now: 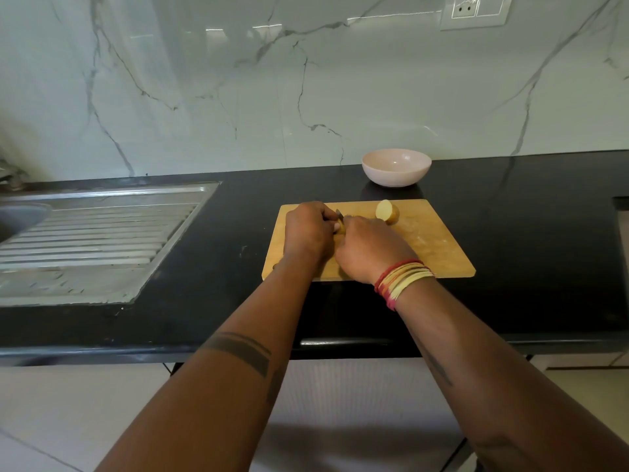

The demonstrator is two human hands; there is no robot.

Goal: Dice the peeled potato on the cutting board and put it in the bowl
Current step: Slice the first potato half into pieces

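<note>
A wooden cutting board (425, 247) lies on the black counter. One potato half (387, 211) stands at the board's far edge, cut face towards the left. My left hand (306, 229) is curled over a second potato piece (341, 229), of which only a small yellow part shows between my hands. My right hand (367, 247) is curled right beside it and grips a knife (338, 213); only a bit of the dark blade shows and the handle is hidden. The pale pink bowl (396, 166) stands just behind the board and looks empty.
A steel sink drainboard (102, 240) takes up the counter's left side, with a tap (12, 175) at the far left. A marble wall with a socket (474, 10) rises behind. The counter's front edge (340, 345) runs below my forearms.
</note>
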